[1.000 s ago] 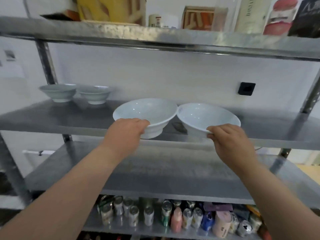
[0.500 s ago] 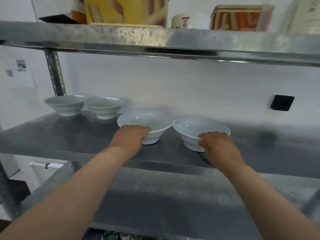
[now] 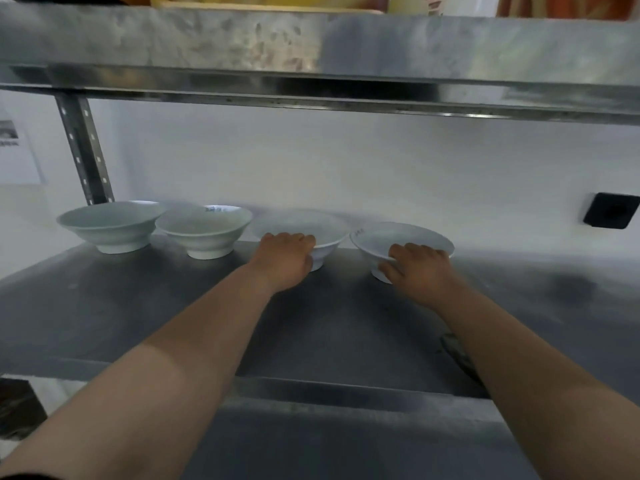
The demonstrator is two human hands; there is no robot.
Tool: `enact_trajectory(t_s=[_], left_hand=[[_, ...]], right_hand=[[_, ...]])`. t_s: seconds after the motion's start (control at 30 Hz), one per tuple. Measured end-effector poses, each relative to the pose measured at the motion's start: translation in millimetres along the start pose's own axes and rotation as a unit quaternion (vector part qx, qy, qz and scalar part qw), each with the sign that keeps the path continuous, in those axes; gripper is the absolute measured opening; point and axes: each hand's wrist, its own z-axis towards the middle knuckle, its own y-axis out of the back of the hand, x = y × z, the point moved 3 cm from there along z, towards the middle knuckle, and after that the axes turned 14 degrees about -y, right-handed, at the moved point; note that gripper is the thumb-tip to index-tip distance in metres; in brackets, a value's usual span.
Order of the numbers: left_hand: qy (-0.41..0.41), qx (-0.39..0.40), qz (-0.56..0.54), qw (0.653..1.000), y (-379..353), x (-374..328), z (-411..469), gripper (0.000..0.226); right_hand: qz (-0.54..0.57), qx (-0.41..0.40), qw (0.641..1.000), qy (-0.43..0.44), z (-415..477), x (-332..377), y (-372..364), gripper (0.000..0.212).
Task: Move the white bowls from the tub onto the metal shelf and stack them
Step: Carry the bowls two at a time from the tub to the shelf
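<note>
Several white bowls stand in a row at the back of the metal shelf (image 3: 145, 306), none stacked. My left hand (image 3: 285, 259) grips the near rim of the third bowl (image 3: 322, 228), which sits on the shelf next to the second bowl (image 3: 204, 230). My right hand (image 3: 417, 268) grips the near rim of the fourth bowl (image 3: 408, 237), farthest right and also resting on the shelf. The first bowl (image 3: 110, 225) is at the far left by the upright post. The tub is out of view.
An upper metal shelf (image 3: 311, 53) hangs low overhead with boxes on it. A slotted upright post (image 3: 85, 150) stands at the back left. A black box (image 3: 611, 214) is fixed to the white wall at right. A lower shelf (image 3: 346, 445) sits below.
Both hands have carried their bowls farther back onto the shelf, into line with the two bowls at left. The camera has moved closer and lower under the upper shelf.
</note>
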Motion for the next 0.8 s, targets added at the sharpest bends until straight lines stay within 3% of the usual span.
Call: enact_trajectory(t_s=[0.8], left_hand=[[0.009, 0.006, -0.067, 0.998, -13.0, 18.8, 16.4, 0.024]], right_hand=[[-0.012, 0.033, 0.997, -0.068, 32.1, 13.8, -10.1, 0.050]])
